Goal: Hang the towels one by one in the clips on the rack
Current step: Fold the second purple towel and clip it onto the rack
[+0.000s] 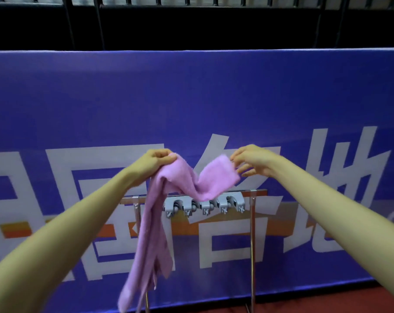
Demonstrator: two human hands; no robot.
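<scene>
Bunching one end of the pink towel (159,213) in curled fingers, the left hand (156,160) holds it above the rack's (251,222) left end, its long tail hanging past the bar. The towel's other corner rises above the grey clips (204,205) to the right hand (251,162), pinched between thumb and forefinger, remaining fingers spread.

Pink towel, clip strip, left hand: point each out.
pink towel (156,222): head view, hanging middle fold.
clip strip (223,203): head view, grey clip body.
left hand (161,158): head view, knuckles gripping the towel.
</scene>
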